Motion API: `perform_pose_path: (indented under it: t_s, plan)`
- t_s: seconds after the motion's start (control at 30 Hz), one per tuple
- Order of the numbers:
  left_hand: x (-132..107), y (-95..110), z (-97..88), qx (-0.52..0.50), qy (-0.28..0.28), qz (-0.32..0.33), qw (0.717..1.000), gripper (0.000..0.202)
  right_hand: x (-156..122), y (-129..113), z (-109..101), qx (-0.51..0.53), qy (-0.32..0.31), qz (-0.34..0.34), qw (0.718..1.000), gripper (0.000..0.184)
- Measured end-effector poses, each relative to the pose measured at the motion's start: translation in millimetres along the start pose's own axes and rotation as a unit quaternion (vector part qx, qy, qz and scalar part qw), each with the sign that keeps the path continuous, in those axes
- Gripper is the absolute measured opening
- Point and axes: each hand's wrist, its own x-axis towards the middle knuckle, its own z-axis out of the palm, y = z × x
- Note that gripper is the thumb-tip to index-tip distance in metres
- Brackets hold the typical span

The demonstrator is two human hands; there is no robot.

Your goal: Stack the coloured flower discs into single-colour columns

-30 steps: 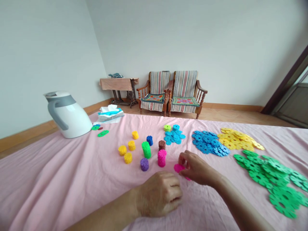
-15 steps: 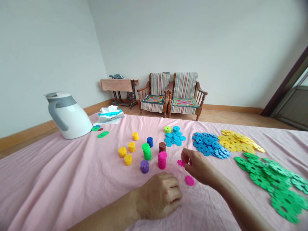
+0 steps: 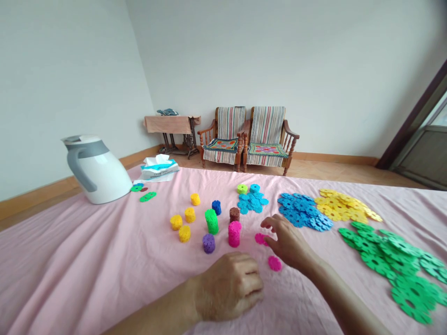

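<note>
On the pink cloth my left hand (image 3: 228,286) rests in a loose fist, knuckles up; its palm side is hidden. My right hand (image 3: 284,237) hovers with thumb and fingers apart, the thumb at the edge of a flat pink snowflake disc (image 3: 260,238). Whether the thumb touches that disc I cannot tell. Another pink disc (image 3: 274,263) lies nearer to me. Left of the right hand stands a tall pink stack of discs (image 3: 234,234), with a brown stack (image 3: 234,215) behind it. Green (image 3: 211,222), purple (image 3: 208,244) and dark blue (image 3: 216,207) stacks stand further left.
Several short yellow stacks (image 3: 185,233) stand at the left. Loose light blue (image 3: 252,203), blue (image 3: 302,211), yellow (image 3: 344,204) and green (image 3: 387,251) discs spread across the back and right. A white jug (image 3: 104,179) and a tissue pack (image 3: 159,170) stand at the far left.
The fingers of my right hand have spread apart, and the pink disc they were pinching now lies on the cloth. My left hand stays put. The view has shifted slightly.
</note>
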Motion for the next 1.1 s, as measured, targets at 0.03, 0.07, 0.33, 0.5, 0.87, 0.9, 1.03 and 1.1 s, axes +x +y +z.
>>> perform_pose_path:
  t_s: [0.03, 0.07, 0.33, 0.5, 0.87, 0.9, 1.03, 1.1]
  plan:
    - [0, 0, 0.4, 0.001, -0.001, 0.0, 1.0, 0.018, -1, -2, 0, -0.005, -0.008, -0.014, 1.0, 0.024]
    - [-1, 0, 0.7, 0.003, -0.001, 0.0, 1.0, 0.018, -1, -4, 0, -0.01, -0.023, -0.022, 0.999, 0.023]
    - [-4, -11, -14.3, 0.01, 0.262, -0.188, 0.946, 0.015, -3, -11, -1, -0.04, -0.054, -0.031, 0.997, 0.012]
    - [-11, -32, -33.2, 0.041, 0.284, -0.284, 0.915, 0.013, -2, -17, -1, 0.012, -0.009, -0.02, 1.0, 0.011]
    - [-15, -37, -36.0, 0.088, 0.185, -0.33, 0.922, 0.025, 5, -48, 9, 0.422, 0.006, 0.139, 0.896, 0.035]
    - [-15, -37, -35.6, 0.088, 0.183, -0.33, 0.922, 0.024, 5, -49, 11, 0.44, -0.002, 0.15, 0.885, 0.037]
    - [-16, -37, -34.0, 0.086, 0.184, -0.326, 0.923, 0.019, 4, -52, 13, 0.488, -0.028, 0.163, 0.857, 0.042]
    - [-16, -37, -33.3, 0.082, 0.182, -0.323, 0.925, 0.015, 4, -51, 14, 0.501, -0.033, 0.163, 0.849, 0.042]
